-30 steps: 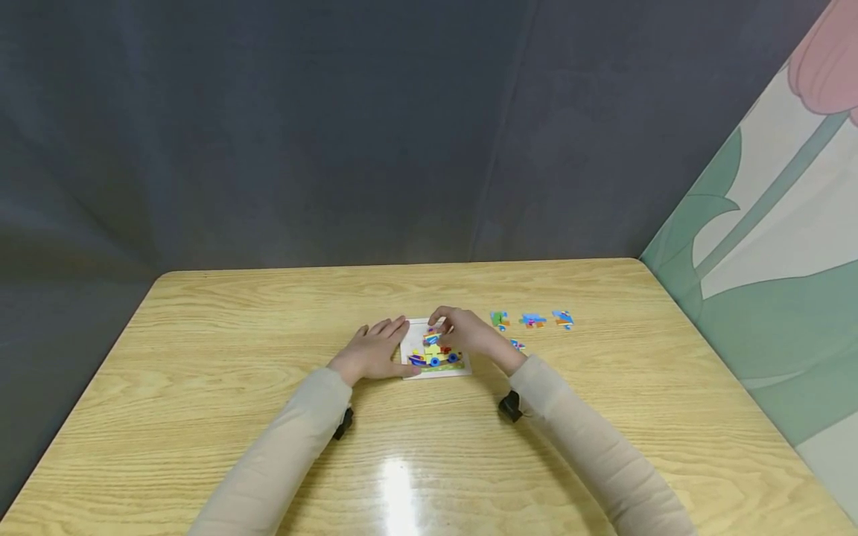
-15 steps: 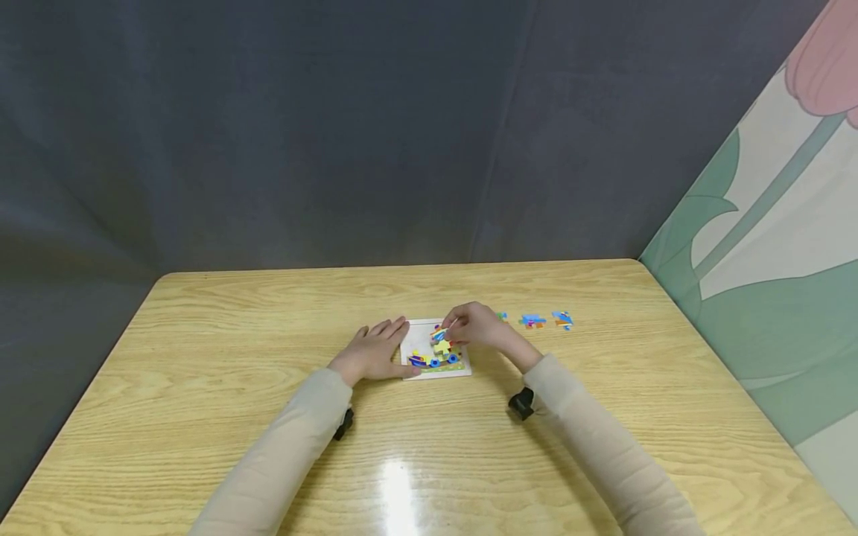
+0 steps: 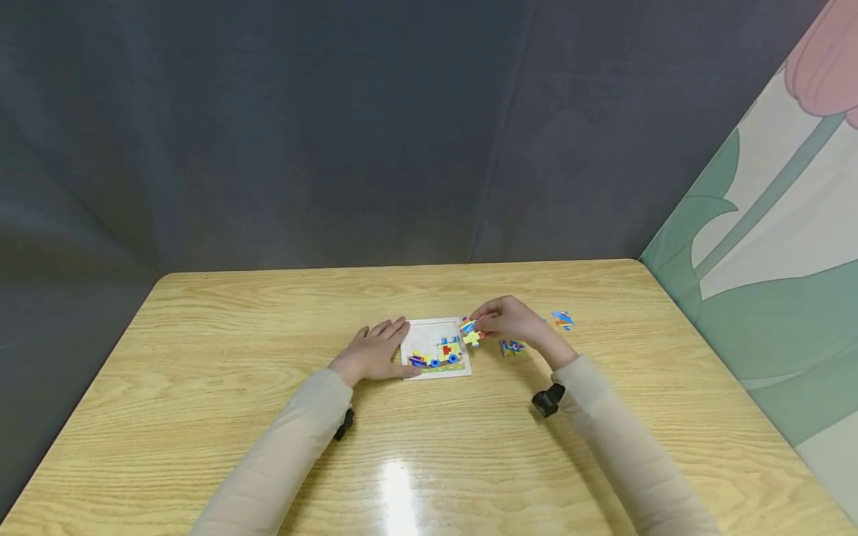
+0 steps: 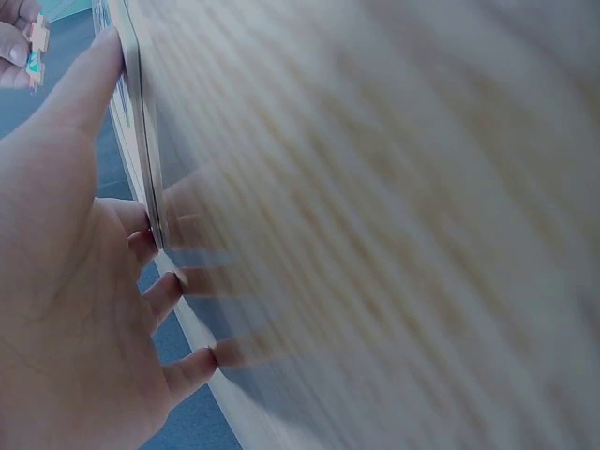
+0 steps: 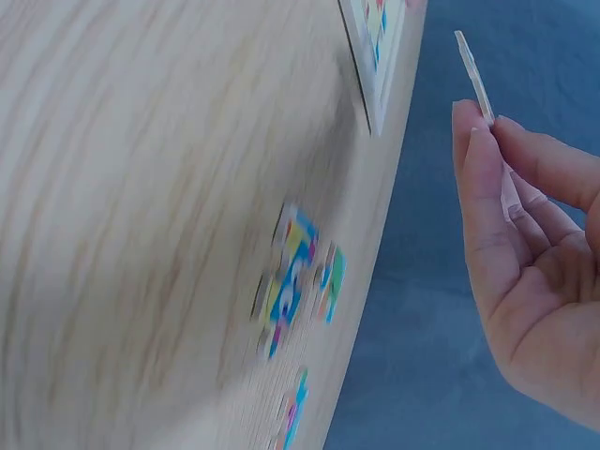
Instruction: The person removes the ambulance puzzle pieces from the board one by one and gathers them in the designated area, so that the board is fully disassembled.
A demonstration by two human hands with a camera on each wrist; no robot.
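Observation:
A small white-edged puzzle tray (image 3: 424,332) lies at the middle of the table, with a strip of colourful joined pieces (image 3: 436,362) along its lower part. My left hand (image 3: 371,354) rests at its left side, fingers spread and thumb over the lower left corner. In the left wrist view, the thumb (image 4: 89,80) lies on the tray rim. Just off the tray's right edge, my right hand (image 3: 511,320) pinches a yellow and blue puzzle piece (image 3: 472,337). Edge-on in the right wrist view, that piece (image 5: 475,77) stands raised between thumb and fingertips.
Loose puzzle pieces (image 3: 512,348) lie right of the tray, below my right hand. Farther right is another blue and orange piece (image 3: 563,320). My right hand partly hides others. A dark curtain (image 3: 402,149) hangs behind the wooden table (image 3: 268,313).
My right hand has moved right, carrying the yellow and blue puzzle piece up out of the tray. Bare tray now shows where it was. My left hand has stayed put.

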